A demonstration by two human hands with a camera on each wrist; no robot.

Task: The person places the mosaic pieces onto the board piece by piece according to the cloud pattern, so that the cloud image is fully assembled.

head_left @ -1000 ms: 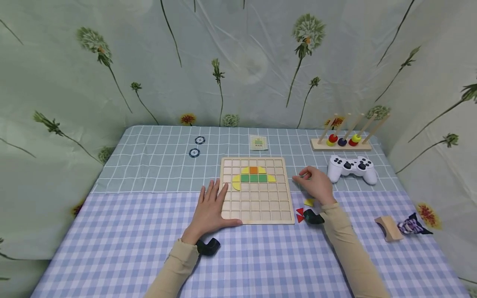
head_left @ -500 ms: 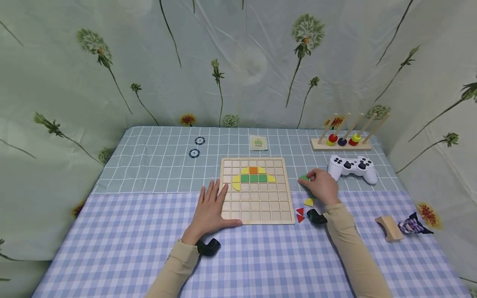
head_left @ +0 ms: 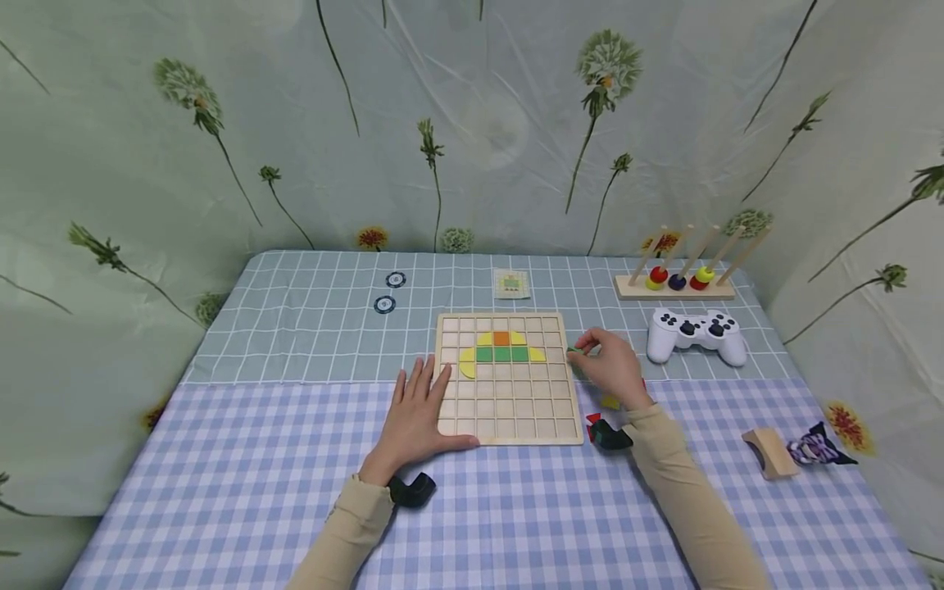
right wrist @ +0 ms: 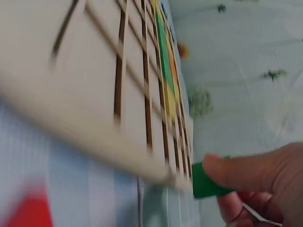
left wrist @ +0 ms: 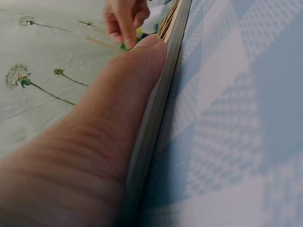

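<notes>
The right grip (head_left: 610, 362) pinches a green tile (right wrist: 203, 183) at the right-hand rim of the gridded wooden board (head_left: 518, 410), level with the row of green squares (head_left: 502, 353). The head view shows only a sliver of this tile; the right wrist view exposes a broad face with the thumb pressed on it. Neither view settles whether tile and rim touch.

The left grip (head_left: 416, 416) is extended, fingers spread and straight, and lies against the left rim and near left corner of the board. The left wrist view adds the thumb (left wrist: 128, 71) laid along the near rim, with the right grip and a speck of green beyond it.

Fitted on the board, per the head view: an orange square (head_left: 501, 338), the three green squares, and yellow rounded tiles (head_left: 468, 369) around them. On the worktop (head_left: 243, 475), to the right of the board, lie a yellow piece (head_left: 610, 402) and red triangles (head_left: 594, 419), the latter partly covered by the black wrist camera (head_left: 612, 436). The right wrist view shows one red piece (right wrist: 31, 210), blurred. A pattern card (head_left: 511, 284) lies beyond the far rim, visible in the head view alone.
</notes>
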